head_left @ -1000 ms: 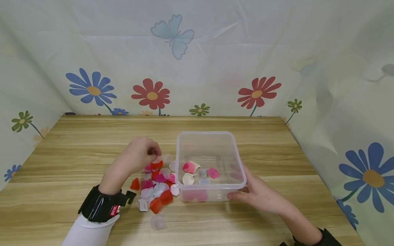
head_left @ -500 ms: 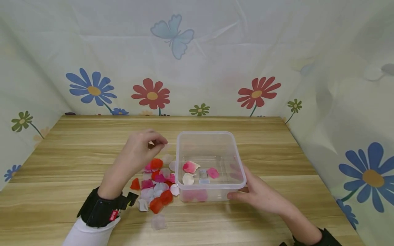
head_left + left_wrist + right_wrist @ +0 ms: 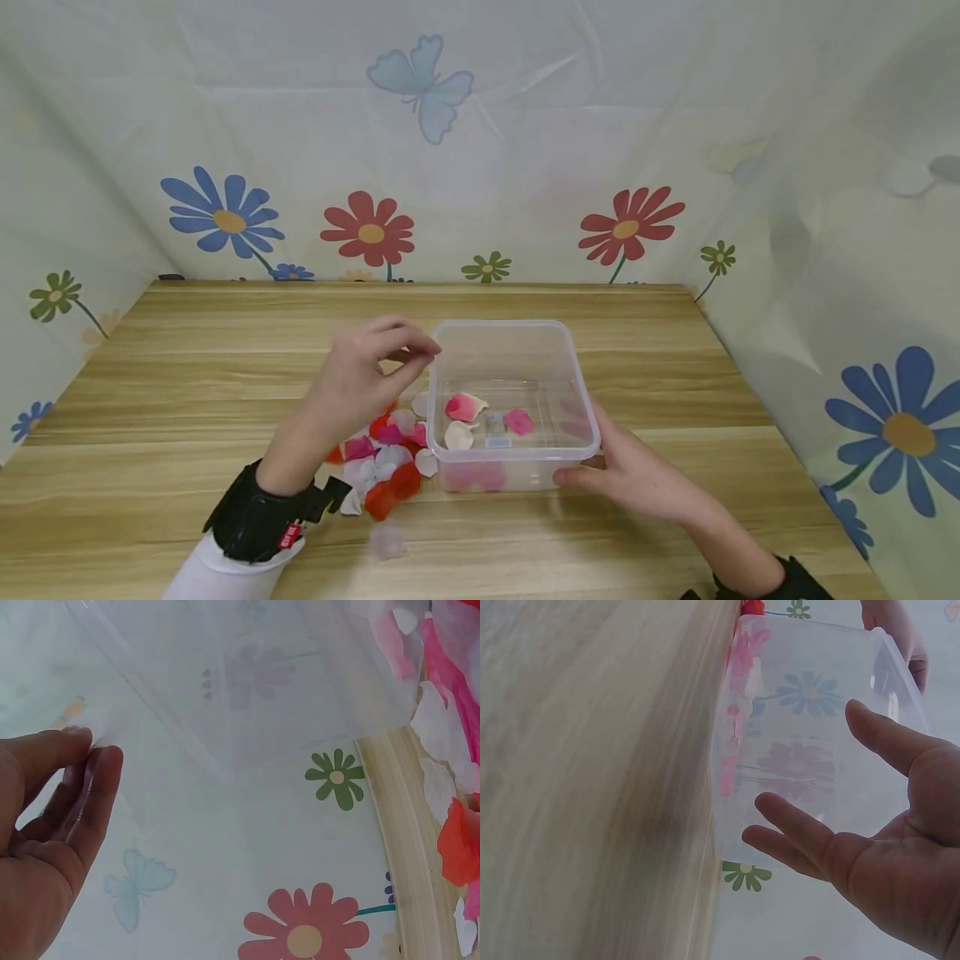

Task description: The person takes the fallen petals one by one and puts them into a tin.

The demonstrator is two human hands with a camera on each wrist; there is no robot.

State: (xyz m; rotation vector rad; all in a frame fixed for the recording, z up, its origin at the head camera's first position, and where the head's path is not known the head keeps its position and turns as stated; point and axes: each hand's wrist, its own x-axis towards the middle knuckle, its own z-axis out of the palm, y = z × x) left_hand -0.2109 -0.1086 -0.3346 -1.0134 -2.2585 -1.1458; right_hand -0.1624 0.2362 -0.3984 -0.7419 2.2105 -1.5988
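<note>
Flowered cloth (image 3: pixel 525 125) backs the bench (image 3: pixel 225 350). The left hand (image 3: pixel 367 369) pinches a pale petal (image 3: pixel 112 724) that only the left wrist view faintly shows; the right hand's (image 3: pixel 630 468) straight fingers touch the clear box (image 3: pixel 510 455). Loose petals (image 3: pixel 390 460) lie alongside.

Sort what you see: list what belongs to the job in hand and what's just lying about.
Seemingly part of the job:
left grip, pinching what looks like a pale petal
right grip, at the box's right side
clear box
petals inside it
loose petals beside it

Just surroundings:
wooden table
flower-printed backdrop
</note>
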